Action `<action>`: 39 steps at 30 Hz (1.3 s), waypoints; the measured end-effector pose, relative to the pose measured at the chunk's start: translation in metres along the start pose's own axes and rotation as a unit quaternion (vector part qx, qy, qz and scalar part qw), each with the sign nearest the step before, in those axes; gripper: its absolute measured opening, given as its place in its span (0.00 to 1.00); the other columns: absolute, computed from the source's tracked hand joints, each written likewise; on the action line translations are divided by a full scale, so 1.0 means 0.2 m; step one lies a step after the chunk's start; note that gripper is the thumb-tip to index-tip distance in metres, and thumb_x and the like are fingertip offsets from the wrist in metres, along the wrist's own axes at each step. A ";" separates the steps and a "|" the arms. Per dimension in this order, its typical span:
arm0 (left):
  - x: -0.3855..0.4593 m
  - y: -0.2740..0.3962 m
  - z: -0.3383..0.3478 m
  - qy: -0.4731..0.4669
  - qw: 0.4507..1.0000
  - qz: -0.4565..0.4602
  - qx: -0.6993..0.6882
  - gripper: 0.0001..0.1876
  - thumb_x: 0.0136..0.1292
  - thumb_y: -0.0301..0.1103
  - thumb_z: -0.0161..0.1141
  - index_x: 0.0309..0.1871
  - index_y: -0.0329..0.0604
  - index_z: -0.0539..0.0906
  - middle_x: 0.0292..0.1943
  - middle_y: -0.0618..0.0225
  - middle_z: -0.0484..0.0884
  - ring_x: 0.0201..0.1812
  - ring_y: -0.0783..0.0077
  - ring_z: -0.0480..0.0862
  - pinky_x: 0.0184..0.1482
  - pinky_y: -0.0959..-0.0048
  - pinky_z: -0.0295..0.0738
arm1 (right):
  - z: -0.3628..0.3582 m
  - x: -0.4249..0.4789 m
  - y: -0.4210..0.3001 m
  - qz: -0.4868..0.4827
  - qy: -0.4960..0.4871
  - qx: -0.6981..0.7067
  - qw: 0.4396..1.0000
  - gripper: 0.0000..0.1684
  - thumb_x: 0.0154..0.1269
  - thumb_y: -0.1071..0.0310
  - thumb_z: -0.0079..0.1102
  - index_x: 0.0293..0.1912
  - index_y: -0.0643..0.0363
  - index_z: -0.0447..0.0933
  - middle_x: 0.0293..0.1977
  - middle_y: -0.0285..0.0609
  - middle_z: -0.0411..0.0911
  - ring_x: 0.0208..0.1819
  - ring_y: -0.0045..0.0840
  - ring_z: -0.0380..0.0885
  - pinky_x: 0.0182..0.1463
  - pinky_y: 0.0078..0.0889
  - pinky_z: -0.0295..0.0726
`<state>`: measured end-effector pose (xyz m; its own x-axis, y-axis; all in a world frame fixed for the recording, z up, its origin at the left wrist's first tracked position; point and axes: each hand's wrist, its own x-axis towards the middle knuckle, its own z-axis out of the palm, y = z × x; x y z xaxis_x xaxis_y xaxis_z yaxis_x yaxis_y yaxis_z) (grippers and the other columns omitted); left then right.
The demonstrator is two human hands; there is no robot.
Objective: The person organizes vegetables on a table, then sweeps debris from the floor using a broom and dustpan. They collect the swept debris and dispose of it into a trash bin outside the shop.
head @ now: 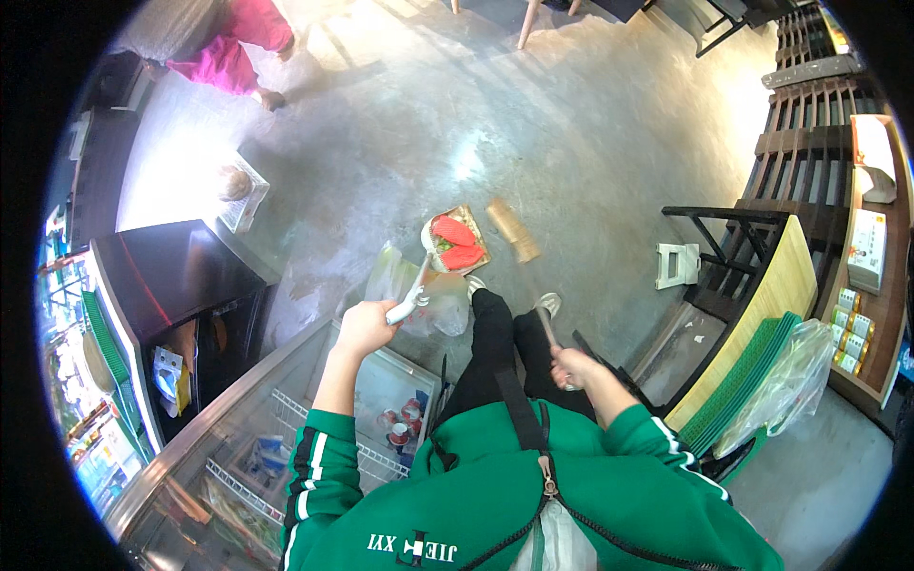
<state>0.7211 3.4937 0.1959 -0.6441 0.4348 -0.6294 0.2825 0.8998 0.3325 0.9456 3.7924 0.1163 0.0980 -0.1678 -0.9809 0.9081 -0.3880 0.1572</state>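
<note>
My left hand (370,328) grips the pale curved end of a long thin handle (408,303) that slants down towards the floor. The lower part of this handle runs past a clear plastic bag (389,275). In my right hand (573,367) is the blurred handle of a broom (514,230), its tan head over the floor. Between the two tools lies a basket or box (477,235) with bright red netting-like pieces (457,232), white foam net and something green in it. My feet stand just behind it.
A glass-topped freezer (235,378) stands at my left, beside a dark cabinet (178,271). A white crate (246,193) is farther off. At right are a folding stool (677,266), a wooden-topped table (778,285) and shelves. A person in pink trousers (228,57) is at upper left.
</note>
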 end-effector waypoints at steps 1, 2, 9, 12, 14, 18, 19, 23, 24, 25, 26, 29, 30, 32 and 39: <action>0.00 0.00 0.00 0.000 1.000 -0.004 0.003 0.07 0.46 0.36 0.57 0.29 0.49 0.77 0.24 0.59 0.78 0.30 0.55 0.78 0.32 0.62 0.71 | 0.06 0.00 -0.01 0.065 -0.037 0.042 0.996 0.18 0.64 0.53 0.39 0.30 0.59 0.60 0.09 0.30 0.53 0.06 0.17 0.51 0.08 0.20 0.54; 0.00 0.00 -0.01 0.000 1.000 -0.008 0.006 0.07 0.46 0.36 0.57 0.29 0.49 0.77 0.24 0.59 0.78 0.30 0.55 0.78 0.32 0.62 0.71 | 0.01 -0.02 -0.02 0.067 -0.081 0.085 0.991 0.18 0.64 0.53 0.40 0.29 0.59 0.60 0.09 0.29 0.53 0.06 0.15 0.51 0.07 0.18 0.53; -0.12 -0.14 -0.01 -0.012 0.998 -0.053 -0.039 0.08 0.46 0.38 0.58 0.30 0.50 0.78 0.24 0.58 0.78 0.30 0.55 0.78 0.33 0.62 0.71 | -0.47 -0.54 -0.03 0.081 -0.063 0.125 0.987 0.21 0.65 0.48 0.35 0.27 0.54 0.61 0.10 0.25 0.49 0.06 0.09 0.45 0.06 0.13 0.46; -0.16 -0.17 0.02 -0.002 0.999 -0.032 -0.025 0.08 0.46 0.37 0.58 0.30 0.50 0.78 0.25 0.58 0.78 0.30 0.54 0.78 0.32 0.62 0.71 | -0.45 -0.43 -0.05 0.010 0.049 0.000 0.999 0.21 0.65 0.49 0.35 0.27 0.56 0.62 0.10 0.29 0.54 0.06 0.15 0.51 0.06 0.20 0.50; -0.15 -0.17 0.02 0.003 1.000 -0.023 -0.016 0.08 0.46 0.37 0.58 0.30 0.49 0.78 0.25 0.58 0.78 0.30 0.54 0.77 0.33 0.63 0.71 | -0.31 -0.24 -0.04 -0.058 0.106 -0.122 0.985 0.22 0.64 0.53 0.37 0.26 0.61 0.66 0.09 0.36 0.59 0.06 0.25 0.60 0.07 0.29 0.58; -0.14 -0.17 0.01 -0.003 0.999 -0.033 -0.018 0.08 0.45 0.37 0.58 0.29 0.49 0.78 0.25 0.58 0.78 0.30 0.54 0.77 0.33 0.63 0.71 | -0.02 0.07 0.07 -0.092 0.075 -0.505 0.855 0.22 0.62 0.56 0.42 0.25 0.66 0.72 0.12 0.49 0.70 0.14 0.34 0.73 0.20 0.39 0.71; -0.14 -0.18 0.01 -0.009 0.999 -0.039 -0.020 0.08 0.46 0.38 0.58 0.30 0.49 0.78 0.25 0.58 0.78 0.31 0.55 0.77 0.33 0.62 0.71 | 0.07 -0.07 0.06 -0.021 0.148 -0.328 0.933 0.22 0.62 0.56 0.42 0.24 0.65 0.72 0.11 0.48 0.69 0.14 0.34 0.73 0.20 0.38 0.71; -0.18 -0.21 0.01 -0.022 0.998 -0.046 -0.030 0.07 0.47 0.38 0.57 0.30 0.50 0.77 0.26 0.60 0.78 0.32 0.55 0.77 0.33 0.62 0.71 | -0.25 -0.38 0.04 -0.068 0.106 -0.404 0.906 0.28 0.65 0.52 0.34 0.17 0.62 0.65 0.07 0.41 0.64 0.06 0.29 0.63 0.12 0.35 0.62; -0.19 -0.21 0.01 -0.021 0.998 -0.048 -0.035 0.08 0.47 0.38 0.57 0.30 0.50 0.77 0.26 0.60 0.78 0.32 0.55 0.77 0.33 0.62 0.71 | -0.29 -0.48 0.04 -0.044 0.098 -0.369 0.923 0.27 0.65 0.52 0.34 0.18 0.61 0.64 0.08 0.40 0.64 0.06 0.26 0.63 0.11 0.34 0.61; -0.20 -0.22 0.01 -0.023 0.998 -0.047 -0.039 0.08 0.47 0.38 0.57 0.30 0.50 0.77 0.26 0.60 0.78 0.32 0.55 0.77 0.33 0.62 0.71 | -0.32 -0.55 0.08 -0.075 0.102 -0.357 0.925 0.25 0.65 0.51 0.35 0.22 0.61 0.64 0.09 0.39 0.63 0.07 0.25 0.62 0.10 0.33 0.60; -0.20 -0.24 0.02 -0.026 0.998 -0.046 -0.044 0.08 0.46 0.39 0.58 0.30 0.50 0.77 0.26 0.59 0.78 0.32 0.55 0.77 0.34 0.62 0.71 | -0.32 -0.61 0.10 -0.061 0.118 -0.287 0.949 0.22 0.65 0.52 0.36 0.25 0.61 0.64 0.10 0.36 0.60 0.06 0.23 0.58 0.09 0.29 0.59; -0.25 -0.28 0.04 -0.021 0.996 -0.047 -0.067 0.09 0.46 0.39 0.59 0.31 0.50 0.77 0.27 0.59 0.78 0.33 0.56 0.77 0.34 0.62 0.71 | -0.39 -0.68 0.10 -0.043 0.128 -0.248 0.959 0.21 0.65 0.53 0.36 0.25 0.59 0.61 0.10 0.35 0.58 0.06 0.20 0.58 0.07 0.25 0.59; -0.26 -0.30 0.05 -0.016 0.996 -0.047 -0.077 0.10 0.45 0.39 0.59 0.32 0.49 0.78 0.27 0.59 0.78 0.33 0.56 0.77 0.35 0.63 0.71 | -0.41 -0.67 0.09 -0.045 0.124 -0.236 0.963 0.20 0.65 0.53 0.36 0.25 0.58 0.61 0.11 0.34 0.57 0.07 0.20 0.57 0.07 0.26 0.60; -0.29 -0.32 0.07 0.000 0.988 -0.069 -0.141 0.11 0.45 0.39 0.60 0.33 0.48 0.78 0.27 0.58 0.78 0.33 0.55 0.77 0.35 0.64 0.71 | -0.44 -0.64 0.07 -0.041 0.138 -0.170 0.975 0.19 0.65 0.52 0.36 0.26 0.57 0.60 0.10 0.32 0.55 0.07 0.19 0.54 0.08 0.25 0.57; -0.47 -0.39 0.20 0.079 0.953 -0.127 -0.265 0.12 0.45 0.37 0.63 0.31 0.42 0.78 0.23 0.60 0.78 0.26 0.66 0.77 0.32 0.71 0.70 | -0.46 -0.55 0.02 -0.008 0.051 0.098 0.994 0.19 0.64 0.50 0.36 0.27 0.54 0.58 0.10 0.26 0.53 0.07 0.13 0.52 0.08 0.18 0.54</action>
<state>0.7872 3.3846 0.2014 -0.7542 0.1577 -0.6375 -0.2675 0.8127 0.5176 0.9760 3.8924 0.2135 0.1339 -0.0718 -0.9884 0.8146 -0.5600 0.1511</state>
